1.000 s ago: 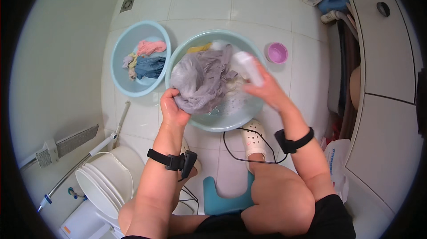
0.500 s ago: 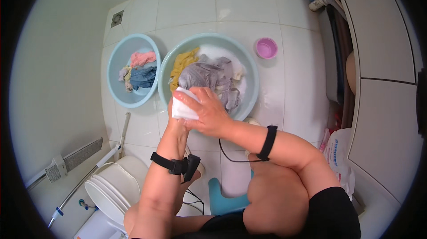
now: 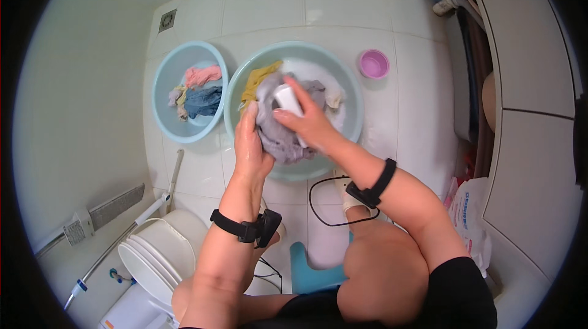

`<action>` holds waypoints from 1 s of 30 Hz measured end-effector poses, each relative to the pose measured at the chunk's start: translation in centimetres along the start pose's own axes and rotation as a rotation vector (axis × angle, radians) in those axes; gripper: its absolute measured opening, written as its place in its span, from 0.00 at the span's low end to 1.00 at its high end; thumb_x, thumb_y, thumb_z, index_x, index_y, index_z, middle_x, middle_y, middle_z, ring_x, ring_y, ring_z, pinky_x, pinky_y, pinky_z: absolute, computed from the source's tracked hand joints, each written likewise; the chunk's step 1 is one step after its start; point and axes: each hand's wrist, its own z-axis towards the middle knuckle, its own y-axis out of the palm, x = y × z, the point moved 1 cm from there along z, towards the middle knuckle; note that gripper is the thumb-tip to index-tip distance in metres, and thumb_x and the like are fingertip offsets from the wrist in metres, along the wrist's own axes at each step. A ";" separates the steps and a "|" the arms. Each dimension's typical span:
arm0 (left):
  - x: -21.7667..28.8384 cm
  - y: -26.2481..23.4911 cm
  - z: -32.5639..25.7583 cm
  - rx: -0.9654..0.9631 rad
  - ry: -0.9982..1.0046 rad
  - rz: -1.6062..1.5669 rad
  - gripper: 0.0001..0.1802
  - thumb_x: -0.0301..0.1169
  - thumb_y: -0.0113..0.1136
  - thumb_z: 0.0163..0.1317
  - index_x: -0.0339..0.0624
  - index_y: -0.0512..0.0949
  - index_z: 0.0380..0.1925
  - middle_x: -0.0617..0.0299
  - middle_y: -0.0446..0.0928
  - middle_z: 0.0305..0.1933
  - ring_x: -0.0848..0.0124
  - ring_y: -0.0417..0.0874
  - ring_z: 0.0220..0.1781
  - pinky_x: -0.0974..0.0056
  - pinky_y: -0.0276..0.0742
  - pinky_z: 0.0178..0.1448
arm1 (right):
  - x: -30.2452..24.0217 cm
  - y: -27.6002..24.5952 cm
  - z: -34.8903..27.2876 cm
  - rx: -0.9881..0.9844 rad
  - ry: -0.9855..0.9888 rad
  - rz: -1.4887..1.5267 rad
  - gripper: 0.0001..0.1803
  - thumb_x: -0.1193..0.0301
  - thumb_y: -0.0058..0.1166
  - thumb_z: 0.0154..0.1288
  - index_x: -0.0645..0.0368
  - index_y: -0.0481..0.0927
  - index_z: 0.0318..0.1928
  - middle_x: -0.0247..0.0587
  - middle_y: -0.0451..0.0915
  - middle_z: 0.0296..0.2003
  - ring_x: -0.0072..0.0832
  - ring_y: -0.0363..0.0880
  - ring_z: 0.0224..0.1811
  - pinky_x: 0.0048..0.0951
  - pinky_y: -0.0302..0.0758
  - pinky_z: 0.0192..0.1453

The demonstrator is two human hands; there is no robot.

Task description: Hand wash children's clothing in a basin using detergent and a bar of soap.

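A large pale-blue basin stands on the floor in front of me, with suds and wet clothes in it. My left hand supports a bunched grey garment, raised over the basin's near side. A white oblong block is gripped in my right hand and lies against the grey cloth; its exact kind is unclear, partly behind the fingers. Behind the left hand, a mustard-yellow cloth rests along the basin's left side. A small pale cloth lies in the suds at the right.
A smaller blue basin with pink and denim-blue clothes stands at left. A pink bowl sits to the right. White buckets, a mop pole and a blue stool are near me. Cabinets line the right.
The hands have parted from around the white block. My left hand now has the grey garment lifted, and my right has brought the block onto it.
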 end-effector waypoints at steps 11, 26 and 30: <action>0.7 1.8 -2.4 -0.055 -0.161 -0.292 0.19 0.30 0.47 0.58 0.38 0.65 0.50 0.55 0.70 0.49 0.63 0.72 0.50 0.58 0.68 0.57 | 0.5 -2.0 -1.3 -0.050 0.542 1.309 0.23 0.62 0.48 0.58 0.55 0.65 0.54 0.42 0.75 0.43 0.35 0.75 0.45 0.39 0.72 0.50; -5.0 -4.8 2.3 -0.312 -0.249 -0.053 0.24 0.41 0.34 0.67 0.45 0.58 0.60 0.56 0.64 0.60 0.60 0.69 0.58 0.54 0.66 0.60 | -2.7 2.8 -4.9 -0.290 -0.284 -0.462 0.38 0.62 0.59 0.46 0.46 0.62 0.61 0.44 0.69 0.42 0.39 0.69 0.46 0.37 0.68 0.49; -5.7 -2.3 0.5 -0.565 -0.137 -0.431 0.23 0.43 0.41 0.63 0.46 0.63 0.56 0.56 0.70 0.52 0.64 0.74 0.51 0.60 0.73 0.53 | -2.4 1.5 -2.9 -0.082 -0.304 -0.926 0.34 0.58 0.59 0.45 0.47 0.68 0.56 0.48 0.69 0.42 0.46 0.68 0.46 0.40 0.69 0.47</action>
